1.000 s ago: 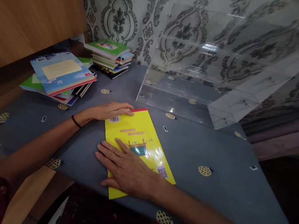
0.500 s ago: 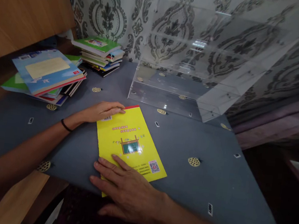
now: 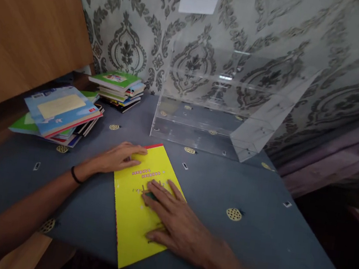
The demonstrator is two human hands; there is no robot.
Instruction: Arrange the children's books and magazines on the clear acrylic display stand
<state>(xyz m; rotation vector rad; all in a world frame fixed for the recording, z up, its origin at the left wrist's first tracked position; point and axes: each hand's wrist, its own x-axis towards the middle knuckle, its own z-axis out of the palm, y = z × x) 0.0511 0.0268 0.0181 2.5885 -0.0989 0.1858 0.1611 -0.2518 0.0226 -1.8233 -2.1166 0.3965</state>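
Observation:
A yellow book [image 3: 131,221] with a red strip at its far edge lies flat on the table, its printing upside down to me. My left hand [image 3: 120,157] rests on its far left corner, fingers stretched across the cover. On the middle right of the cover lies my right hand [image 3: 174,224], palm down with fingers spread, over much of the printed picture. Neither hand is closed around anything.
Two stacks stand at the back left: a nearer one topped by a blue book [image 3: 63,110], a farther one topped by a green book [image 3: 115,80]. A clear acrylic rack [image 3: 255,135] stands against the patterned wall. A grey pineapple-print cloth [image 3: 211,191] covers the table.
My right hand has slid from the book's near edge up onto the middle of its cover. My left hand stays at the far corner. The view has tilted up a little.

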